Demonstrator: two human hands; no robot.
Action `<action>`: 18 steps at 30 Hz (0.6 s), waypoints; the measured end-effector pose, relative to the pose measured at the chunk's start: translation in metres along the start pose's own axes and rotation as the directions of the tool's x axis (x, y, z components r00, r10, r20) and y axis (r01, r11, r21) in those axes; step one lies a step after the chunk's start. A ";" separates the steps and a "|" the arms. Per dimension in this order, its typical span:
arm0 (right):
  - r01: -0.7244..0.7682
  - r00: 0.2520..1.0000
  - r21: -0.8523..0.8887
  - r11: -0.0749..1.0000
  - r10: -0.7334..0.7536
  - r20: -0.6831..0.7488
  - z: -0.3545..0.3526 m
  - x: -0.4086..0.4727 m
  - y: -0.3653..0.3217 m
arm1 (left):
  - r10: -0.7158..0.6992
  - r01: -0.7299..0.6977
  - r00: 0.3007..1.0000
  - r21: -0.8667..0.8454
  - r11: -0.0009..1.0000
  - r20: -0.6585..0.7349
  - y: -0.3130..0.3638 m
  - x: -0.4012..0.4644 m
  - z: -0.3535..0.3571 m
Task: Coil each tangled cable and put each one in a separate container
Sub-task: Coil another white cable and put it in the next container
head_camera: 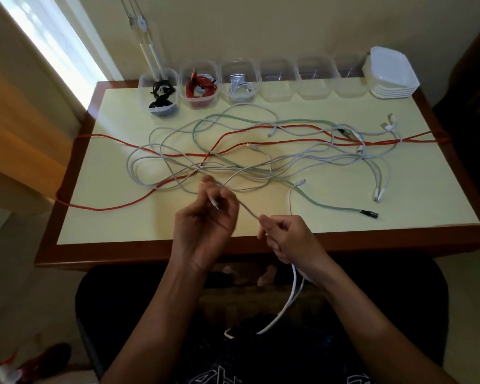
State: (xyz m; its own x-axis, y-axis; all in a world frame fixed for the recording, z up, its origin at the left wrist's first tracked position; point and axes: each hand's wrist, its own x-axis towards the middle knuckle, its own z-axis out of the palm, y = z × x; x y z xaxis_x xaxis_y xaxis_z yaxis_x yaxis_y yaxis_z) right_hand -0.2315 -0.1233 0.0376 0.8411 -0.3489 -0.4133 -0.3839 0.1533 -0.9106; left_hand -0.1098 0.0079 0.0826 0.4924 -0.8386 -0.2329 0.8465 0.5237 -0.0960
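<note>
Two hands engaged: both hold one thin white charging cable [248, 212] above the near edge of the cream-topped table with a brown wooden rim [178, 252].
Left hand [205, 217]: raised, palm turned toward the person, fingers curled round the cable near its plug end; the plug tip shows between the fingers.
Right hand [284, 235]: just right of the left hand and slightly lower, fingers pinched on the same cable; a white loop hangs below it into the lap.
Cable run: from the left hand it leads up into the tangle just beyond the fingers.
Risk, snagging: judged likely if either hand pulls hard, because the white strands cross the long red braided cable [233, 135] and the pale green cable with a black plug [330, 207] beyond the hands.
Risk, dragging: a tug could pull neighbouring cables off the table; the red one already hangs over both side edges.
Risk, mix-up: several white cables lie together, so the wrong strand could be coiled in.
Far from the hands: a row of clear plastic containers [277, 84] along the back edge; the three at far left hold a black, a red and a white coil, the next three look empty.
Far right: a stack of white plastic lids [391, 73].
Progress: three cables stowed; the held one not yet coiled.
</note>
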 end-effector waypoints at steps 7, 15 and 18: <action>-0.156 0.959 0.093 0.983 0.128 0.251 0.003 -0.013 -0.024 | 0.633 -0.446 0.720 0.510 0.736 -0.284 0.025 0.013 -0.035; 0.028 0.996 0.000 1.000 -0.028 0.090 0.013 -0.011 -0.065 | 0.159 -0.175 0.962 0.948 -0.267 0.223 0.000 0.000 -0.066; 0.099 0.990 -0.177 0.979 -0.114 -0.080 0.007 -0.003 -0.067 | 0.083 -0.041 0.995 0.996 -0.073 0.047 0.000 0.001 -0.058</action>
State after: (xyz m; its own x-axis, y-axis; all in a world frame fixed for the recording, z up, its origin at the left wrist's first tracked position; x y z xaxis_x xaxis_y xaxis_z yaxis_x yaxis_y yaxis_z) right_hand -0.2054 -0.1260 0.0995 0.8461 -0.4372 -0.3049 -0.3606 -0.0481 -0.9315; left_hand -0.1210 0.0162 0.0261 0.5699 -0.7984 -0.1945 0.1196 -0.1536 0.9809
